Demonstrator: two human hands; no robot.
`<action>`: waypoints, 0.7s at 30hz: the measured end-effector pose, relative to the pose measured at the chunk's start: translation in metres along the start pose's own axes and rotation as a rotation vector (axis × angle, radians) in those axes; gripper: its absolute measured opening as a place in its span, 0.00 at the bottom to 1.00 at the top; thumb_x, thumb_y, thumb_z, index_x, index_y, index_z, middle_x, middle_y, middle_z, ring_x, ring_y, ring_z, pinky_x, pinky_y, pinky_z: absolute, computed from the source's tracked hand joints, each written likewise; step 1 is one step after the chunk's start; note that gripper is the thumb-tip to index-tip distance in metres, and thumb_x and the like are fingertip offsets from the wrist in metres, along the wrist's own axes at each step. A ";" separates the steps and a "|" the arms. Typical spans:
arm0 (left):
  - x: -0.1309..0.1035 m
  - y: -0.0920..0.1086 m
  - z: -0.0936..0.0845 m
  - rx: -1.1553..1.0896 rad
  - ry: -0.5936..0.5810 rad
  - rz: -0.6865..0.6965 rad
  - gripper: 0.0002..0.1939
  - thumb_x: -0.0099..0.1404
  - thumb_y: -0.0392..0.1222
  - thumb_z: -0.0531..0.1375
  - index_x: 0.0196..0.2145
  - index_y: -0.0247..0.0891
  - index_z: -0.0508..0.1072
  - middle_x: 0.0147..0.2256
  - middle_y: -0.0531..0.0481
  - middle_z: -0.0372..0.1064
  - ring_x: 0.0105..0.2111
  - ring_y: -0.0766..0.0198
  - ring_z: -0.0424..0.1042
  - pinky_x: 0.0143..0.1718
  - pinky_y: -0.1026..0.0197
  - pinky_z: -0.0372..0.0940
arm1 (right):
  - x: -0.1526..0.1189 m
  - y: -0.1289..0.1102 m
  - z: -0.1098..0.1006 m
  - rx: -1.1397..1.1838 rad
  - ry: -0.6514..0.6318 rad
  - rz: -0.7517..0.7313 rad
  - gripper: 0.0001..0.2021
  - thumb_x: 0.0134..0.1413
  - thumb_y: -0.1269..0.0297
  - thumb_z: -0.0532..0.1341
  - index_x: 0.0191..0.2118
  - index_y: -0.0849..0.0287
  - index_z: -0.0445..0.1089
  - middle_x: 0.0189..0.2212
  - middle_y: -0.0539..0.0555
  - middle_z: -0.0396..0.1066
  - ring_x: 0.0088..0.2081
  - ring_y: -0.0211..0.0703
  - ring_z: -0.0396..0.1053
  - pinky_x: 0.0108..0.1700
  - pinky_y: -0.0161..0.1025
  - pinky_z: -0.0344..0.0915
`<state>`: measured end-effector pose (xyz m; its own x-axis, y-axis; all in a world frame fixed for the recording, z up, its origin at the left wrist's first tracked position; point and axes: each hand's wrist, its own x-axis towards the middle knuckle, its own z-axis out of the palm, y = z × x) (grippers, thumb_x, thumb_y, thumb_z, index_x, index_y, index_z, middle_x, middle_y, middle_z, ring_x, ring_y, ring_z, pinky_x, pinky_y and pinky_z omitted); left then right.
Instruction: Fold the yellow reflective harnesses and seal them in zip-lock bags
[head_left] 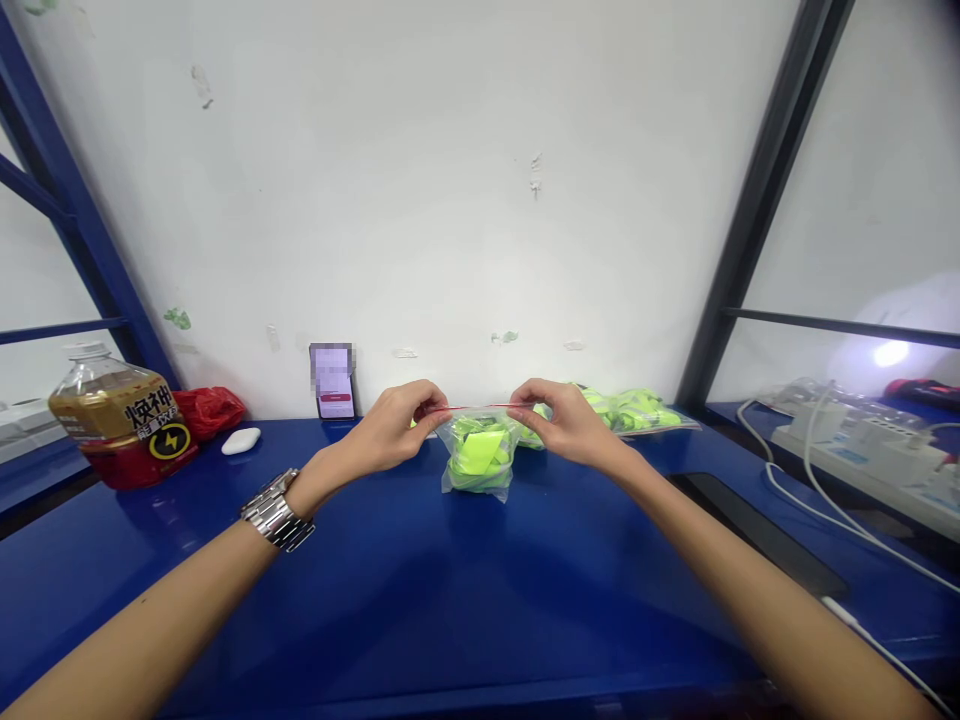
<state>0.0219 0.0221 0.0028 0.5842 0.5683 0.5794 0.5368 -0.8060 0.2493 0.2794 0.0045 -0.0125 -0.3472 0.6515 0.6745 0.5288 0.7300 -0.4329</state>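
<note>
A clear zip-lock bag point(478, 480) with a red strip along its top stands upright on the blue table. Folded neon-yellow fabric point(480, 453) with paler bands fills it. My left hand point(397, 425) pinches the left end of the red strip between thumb and fingers. At the strip's right end, my right hand point(559, 420) pinches in the same way. The strip is stretched straight between both hands. Behind my right hand lie more clear bags with neon-yellow contents point(637, 410), partly hidden by it.
On the left stand a large drink bottle point(124, 420), a red plastic bag point(214, 410) and a white earbud case point(241, 441). A phone point(334, 382) leans on the wall. A dark phone point(757, 530) with a white cable and a power strip point(870, 455) are at right.
</note>
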 end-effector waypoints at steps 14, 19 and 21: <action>0.002 0.008 0.010 0.123 0.096 0.090 0.06 0.59 0.28 0.52 0.28 0.37 0.63 0.24 0.54 0.64 0.24 0.68 0.61 0.25 0.65 0.54 | 0.002 -0.005 0.014 -0.204 0.179 0.005 0.09 0.40 0.81 0.57 0.22 0.59 0.63 0.21 0.49 0.69 0.24 0.38 0.65 0.28 0.34 0.57; 0.001 0.007 0.011 0.121 0.148 0.044 0.07 0.57 0.27 0.52 0.26 0.37 0.62 0.24 0.54 0.62 0.24 0.68 0.60 0.25 0.65 0.54 | 0.004 -0.005 0.019 -0.196 0.188 0.048 0.10 0.37 0.82 0.55 0.19 0.59 0.62 0.21 0.49 0.70 0.25 0.38 0.66 0.28 0.33 0.56; 0.000 0.006 0.006 0.085 0.110 0.032 0.04 0.60 0.31 0.54 0.29 0.37 0.64 0.26 0.53 0.64 0.26 0.67 0.62 0.28 0.63 0.57 | 0.004 -0.006 0.013 -0.111 0.105 0.042 0.07 0.44 0.78 0.57 0.23 0.59 0.65 0.22 0.49 0.70 0.26 0.39 0.66 0.30 0.34 0.59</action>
<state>0.0292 0.0181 -0.0006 0.5340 0.5169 0.6691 0.5711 -0.8041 0.1655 0.2647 0.0053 -0.0150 -0.2430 0.6515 0.7187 0.6253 0.6716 -0.3973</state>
